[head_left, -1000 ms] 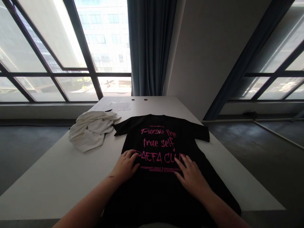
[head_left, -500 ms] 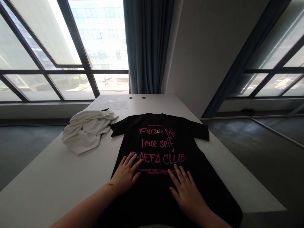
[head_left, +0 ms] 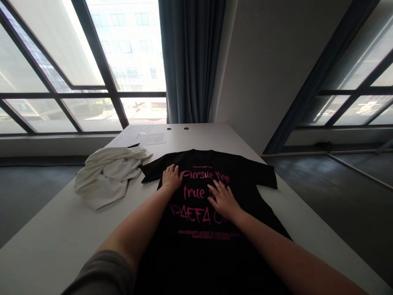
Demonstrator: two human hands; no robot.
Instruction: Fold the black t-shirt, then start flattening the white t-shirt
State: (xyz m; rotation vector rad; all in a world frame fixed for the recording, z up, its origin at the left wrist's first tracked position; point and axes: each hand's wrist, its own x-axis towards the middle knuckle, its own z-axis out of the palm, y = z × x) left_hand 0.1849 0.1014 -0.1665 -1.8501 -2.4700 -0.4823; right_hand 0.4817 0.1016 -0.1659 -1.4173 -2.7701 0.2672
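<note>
A black T-shirt point(head_left: 199, 258) with pink lettering lies spread out on the white table point(head_left: 76, 237), its collar towards the far end and a sleeve out to each side. My left hand point(head_left: 172, 179) rests on its upper left part, beside the top large line of print, fingers stretched forward. On the middle of the print lies my right hand point(head_left: 223, 200), fingers spread, covering part of the lettering. Neither hand grips the cloth. The shirt's bottom hem is out of view.
A crumpled white garment point(head_left: 107, 176) lies left of the shirt. Behind it are paper sheets point(head_left: 150, 138) and a black pen point(head_left: 133, 145). Two round holes sit near the table's far edge. A blue curtain point(head_left: 193, 61) and windows stand beyond.
Both hands have moved up the shirt towards the collar, the left one farther. The right hand has also shifted slightly left. The shirt still lies spread out.
</note>
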